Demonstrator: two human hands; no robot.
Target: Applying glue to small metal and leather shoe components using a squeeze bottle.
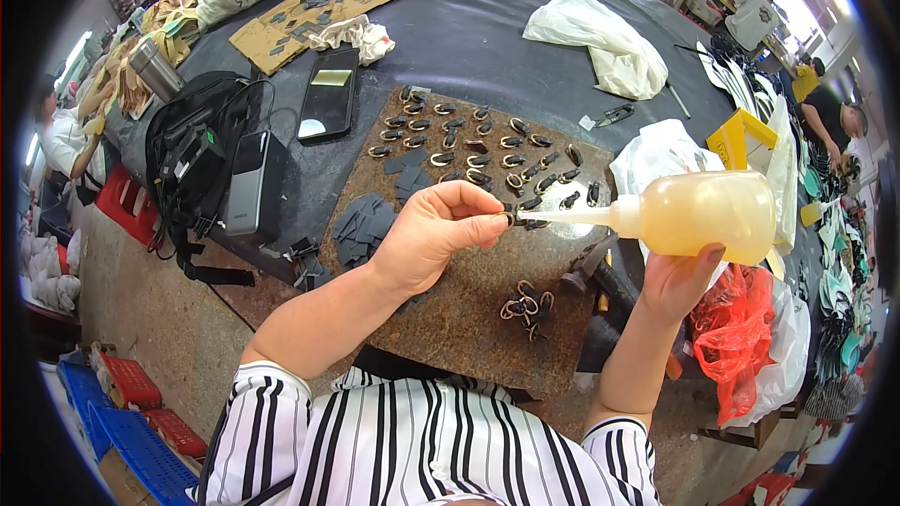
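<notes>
While your left hand point(427, 234) pinches the small dark loop piece point(507, 218) with fingers closed, above the brown work board point(469, 309), your right hand point(677, 279) grips the squeeze bottle point(698, 214), nozzle touching the piece. Excess squeeze pressure may flood glue onto your fingertips or drip onto the finished pieces point(487, 150) below.

Phone point(329, 94), black bag point(192, 164), plastic bags point(600, 42)
</notes>
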